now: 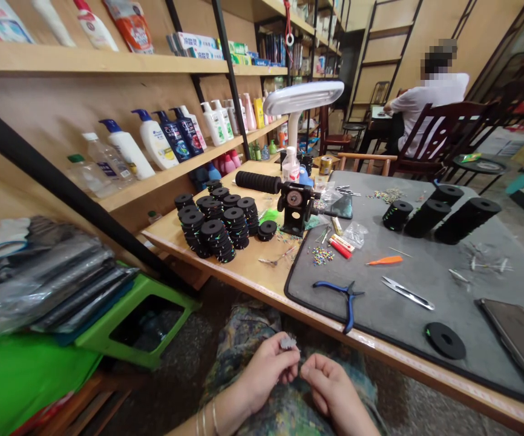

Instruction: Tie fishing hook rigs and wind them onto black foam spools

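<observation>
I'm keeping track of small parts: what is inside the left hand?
The left hand holds a small grey piece, its jagged edge showing. The hand itself covers the rest, so the piece's full shape and anything else in the palm can't be seen.

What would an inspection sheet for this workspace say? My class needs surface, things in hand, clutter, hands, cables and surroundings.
Surface: wooden table, partly covered by a grey mat.
Things in hand: small grey piece; too small to identify.
Clutter: blue pliers, snips, orange-handled tool and beads lie on the mat; black spools stand stacked on the wood and mat.
Hands: left hand holds the piece in its fingers; right hand, fingers pinched, is close beside it; whether it holds anything is unclear.
Cables: nothing seen.
Surroundings: shelf with bottles, green stool, seated person in the background.
</observation>
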`<state>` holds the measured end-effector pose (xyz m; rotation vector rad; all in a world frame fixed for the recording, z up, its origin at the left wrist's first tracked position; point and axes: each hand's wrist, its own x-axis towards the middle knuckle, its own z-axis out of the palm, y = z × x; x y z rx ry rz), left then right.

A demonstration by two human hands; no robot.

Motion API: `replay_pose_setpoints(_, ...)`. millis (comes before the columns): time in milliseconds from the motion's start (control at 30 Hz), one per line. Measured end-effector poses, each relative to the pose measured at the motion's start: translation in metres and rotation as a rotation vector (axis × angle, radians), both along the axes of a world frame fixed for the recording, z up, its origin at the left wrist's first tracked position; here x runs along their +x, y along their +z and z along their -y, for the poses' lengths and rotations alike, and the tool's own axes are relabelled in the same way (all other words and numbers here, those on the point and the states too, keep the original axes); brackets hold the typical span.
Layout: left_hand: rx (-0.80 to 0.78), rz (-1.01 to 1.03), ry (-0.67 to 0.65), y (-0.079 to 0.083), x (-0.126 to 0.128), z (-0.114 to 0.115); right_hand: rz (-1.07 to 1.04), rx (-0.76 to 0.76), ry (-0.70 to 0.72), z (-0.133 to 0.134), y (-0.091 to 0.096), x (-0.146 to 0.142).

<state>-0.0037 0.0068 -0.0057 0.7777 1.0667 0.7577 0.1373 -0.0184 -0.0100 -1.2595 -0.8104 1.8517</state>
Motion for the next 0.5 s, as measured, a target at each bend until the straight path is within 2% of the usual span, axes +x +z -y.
replay_pose_setpoints(200,-0.271,0.134,0.013,0.0023,-0.0016,-0.0023,0.017,-0.009,0.034,-0.0031,0.0008,-0.0021)
replay_pose_setpoints(500,-0.337,0.164,-0.016,0.004,-0.0034,-0.0055,-0.006,-0.029,0.049,-0.0036,0.0029,-0.0027)
